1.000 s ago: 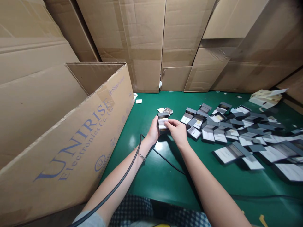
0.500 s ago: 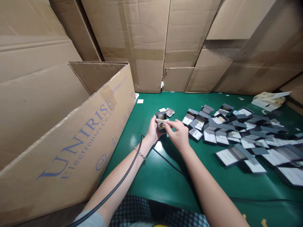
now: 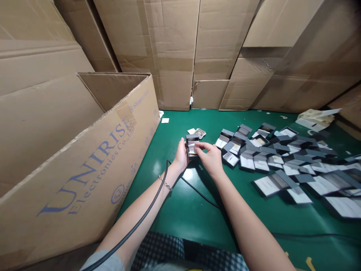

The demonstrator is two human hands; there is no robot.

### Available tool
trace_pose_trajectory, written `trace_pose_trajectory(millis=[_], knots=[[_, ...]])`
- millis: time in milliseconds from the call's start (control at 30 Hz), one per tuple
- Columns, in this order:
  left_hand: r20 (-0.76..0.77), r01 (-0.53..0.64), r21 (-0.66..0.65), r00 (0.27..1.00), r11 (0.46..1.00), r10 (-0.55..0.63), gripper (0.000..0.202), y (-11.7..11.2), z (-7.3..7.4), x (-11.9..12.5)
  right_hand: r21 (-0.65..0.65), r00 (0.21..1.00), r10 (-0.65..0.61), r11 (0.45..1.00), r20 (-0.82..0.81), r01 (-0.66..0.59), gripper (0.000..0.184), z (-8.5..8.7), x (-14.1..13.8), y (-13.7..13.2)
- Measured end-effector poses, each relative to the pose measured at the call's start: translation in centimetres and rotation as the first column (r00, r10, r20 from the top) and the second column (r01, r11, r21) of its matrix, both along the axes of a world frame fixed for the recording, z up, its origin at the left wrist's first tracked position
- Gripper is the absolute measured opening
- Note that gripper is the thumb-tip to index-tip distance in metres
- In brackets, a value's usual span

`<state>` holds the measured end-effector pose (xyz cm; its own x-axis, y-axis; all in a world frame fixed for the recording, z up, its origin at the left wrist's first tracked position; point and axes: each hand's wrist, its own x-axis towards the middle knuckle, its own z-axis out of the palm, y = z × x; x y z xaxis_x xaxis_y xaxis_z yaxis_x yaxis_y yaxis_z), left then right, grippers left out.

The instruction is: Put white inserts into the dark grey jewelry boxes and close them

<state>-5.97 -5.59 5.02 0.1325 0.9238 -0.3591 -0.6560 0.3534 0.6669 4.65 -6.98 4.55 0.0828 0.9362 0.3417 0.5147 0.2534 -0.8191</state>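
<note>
Left hand (image 3: 181,157) grips the small dark box (image 3: 191,140) steady, while right hand (image 3: 210,158) pinches what seems a white card (image 3: 192,149) inside it.

Large blue capitals spelling "UNIRISE" (image 3: 84,167) run slantwise across the side of a brown corrugated cardboard box (image 3: 50,169), with "Electronics Co., Ltd" (image 3: 100,173) in smaller blue letters beneath. Near the box's top edge, small blue print (image 3: 139,101) reads "Shipping", the rest blurred. A round blue stamp (image 3: 117,194) is too small to read.
</note>
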Motion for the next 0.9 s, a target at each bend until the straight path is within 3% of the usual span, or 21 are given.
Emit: trace_pose_trajectory(millis=[367, 600, 767, 900], knots=[[0.010, -0.003, 0.027, 1.000, 1.000, 0.003, 0.048, 0.0, -0.4, 0.1, -0.136, 0.980, -0.005, 0.990, -0.199, -0.022, 0.020, -0.4, 0.3, 0.6], [-0.003, 0.016, 0.060, 1.000, 0.998, -0.016, 0.050, -0.3, 0.2, 0.3, -0.315, 0.860, -0.085, 0.945, -0.502, -0.090, 0.033, 0.0, 0.2, 0.7], [-0.013, 0.010, 0.090, 1.000, 0.996, -0.009, 0.049, -0.3, 0.2, 0.5, -0.274, 0.924, -0.081, 0.961, -0.373, -0.027, 0.029, -0.5, 0.1, 0.7], [-0.008, 0.051, 0.177, 0.999, 0.983, -0.050, 0.040, 0.2, -1.2, 0.4, -0.133, 0.983, -0.079, 0.989, -0.167, 0.057, 0.023, -0.7, -0.1, 0.4]])
